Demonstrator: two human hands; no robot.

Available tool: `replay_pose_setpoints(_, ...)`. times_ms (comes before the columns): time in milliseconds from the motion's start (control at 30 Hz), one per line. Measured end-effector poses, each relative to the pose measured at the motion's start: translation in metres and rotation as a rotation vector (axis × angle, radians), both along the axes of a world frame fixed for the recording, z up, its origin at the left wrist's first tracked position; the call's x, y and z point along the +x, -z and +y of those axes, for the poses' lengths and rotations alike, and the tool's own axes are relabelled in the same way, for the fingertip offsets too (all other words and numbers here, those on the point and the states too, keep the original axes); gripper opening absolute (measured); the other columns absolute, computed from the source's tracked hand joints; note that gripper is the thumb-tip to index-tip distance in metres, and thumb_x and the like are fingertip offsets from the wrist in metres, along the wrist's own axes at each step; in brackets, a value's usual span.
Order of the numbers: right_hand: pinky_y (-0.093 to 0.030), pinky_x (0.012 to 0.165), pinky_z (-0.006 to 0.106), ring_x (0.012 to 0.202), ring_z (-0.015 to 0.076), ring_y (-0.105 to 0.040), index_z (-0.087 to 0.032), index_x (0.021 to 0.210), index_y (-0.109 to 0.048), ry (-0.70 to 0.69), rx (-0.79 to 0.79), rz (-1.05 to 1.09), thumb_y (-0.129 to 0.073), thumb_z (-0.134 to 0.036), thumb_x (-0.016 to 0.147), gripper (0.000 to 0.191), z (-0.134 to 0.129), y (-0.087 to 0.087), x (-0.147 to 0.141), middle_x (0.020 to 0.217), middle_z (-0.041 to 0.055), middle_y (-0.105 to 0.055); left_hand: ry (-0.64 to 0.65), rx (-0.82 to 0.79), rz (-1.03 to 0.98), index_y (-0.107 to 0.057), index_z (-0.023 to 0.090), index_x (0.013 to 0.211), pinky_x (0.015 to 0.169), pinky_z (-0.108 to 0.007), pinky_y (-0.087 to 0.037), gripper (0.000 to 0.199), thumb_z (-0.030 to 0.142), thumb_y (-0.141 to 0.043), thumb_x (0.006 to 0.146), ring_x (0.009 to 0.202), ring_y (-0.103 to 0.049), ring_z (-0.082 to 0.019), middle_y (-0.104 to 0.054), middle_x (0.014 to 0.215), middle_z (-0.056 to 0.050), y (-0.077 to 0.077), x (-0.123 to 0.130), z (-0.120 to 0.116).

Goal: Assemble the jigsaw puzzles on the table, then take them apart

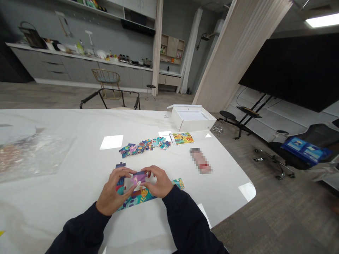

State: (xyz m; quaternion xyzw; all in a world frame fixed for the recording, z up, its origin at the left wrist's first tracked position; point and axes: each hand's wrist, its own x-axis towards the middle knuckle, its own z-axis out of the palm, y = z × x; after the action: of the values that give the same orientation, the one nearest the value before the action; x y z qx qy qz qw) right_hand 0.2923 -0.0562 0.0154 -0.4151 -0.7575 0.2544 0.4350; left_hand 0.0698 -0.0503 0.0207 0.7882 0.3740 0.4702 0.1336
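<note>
A purple jigsaw puzzle piece [139, 177] is pinched between both my hands, just above the table. My left hand [112, 190] grips its left side with thumb and fingers, and my right hand [156, 181] has its right side. Below them lies a partly joined jigsaw puzzle [139, 199], its colourful strip running along the bottom and up the left side. The hands cover part of it. Farther off, a heap of loose puzzle pieces [143, 146] stretches across the tabletop.
A picture card [182, 138] lies beside the loose pieces, with an open white box [194, 121] behind it. A pixelated oblong item [200, 161] is to the right. Clear plastic bags [34, 155] cover the left of the white table [79, 197]. Across the table stands a chair [113, 95].
</note>
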Motion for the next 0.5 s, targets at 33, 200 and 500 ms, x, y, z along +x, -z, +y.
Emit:
replay_pose_setpoints(33,-0.053,0.079,0.033,0.080,0.0188,-0.062,-0.022,0.120,-0.067,0.001,0.002,0.001,-0.079,-0.038,0.083,0.042,0.0001,0.0001,0.0002,0.091,0.0036,-0.066,0.003,0.003,0.000,-0.055,0.028,0.104,0.094,-0.049,-0.057,0.028,0.028,-0.074,0.084,0.111,-0.065,-0.028,-0.071,0.108,-0.007,-0.0002,0.0000,-0.0001)
replay_pose_setpoints(200,-0.052,0.079,0.033,0.079,0.0192,-0.061,-0.023,0.121,-0.067,0.014,0.005,0.019,-0.080,-0.036,0.082,0.043,0.0006,-0.0012,0.0006,0.091,0.0033,-0.066,0.003,0.003,0.014,-0.058,0.027,0.113,0.095,-0.048,-0.057,0.033,0.030,-0.075,0.084,0.113,-0.064,-0.029,-0.069,0.114,-0.008,-0.0018,-0.0009,0.0005)
replay_pose_setpoints(500,-0.050,0.083,0.036,0.083,0.0200,-0.060,-0.023,0.122,-0.066,0.089,0.028,0.088,-0.078,-0.027,0.083,0.041,-0.0004,-0.0063,0.0010,0.095,0.0038,-0.066,-0.031,-0.026,0.002,-0.057,0.026,0.118,0.098,-0.047,-0.056,0.038,0.028,-0.075,0.085,0.117,-0.063,-0.028,-0.067,0.118,-0.009,-0.0008,-0.0011,-0.0011)
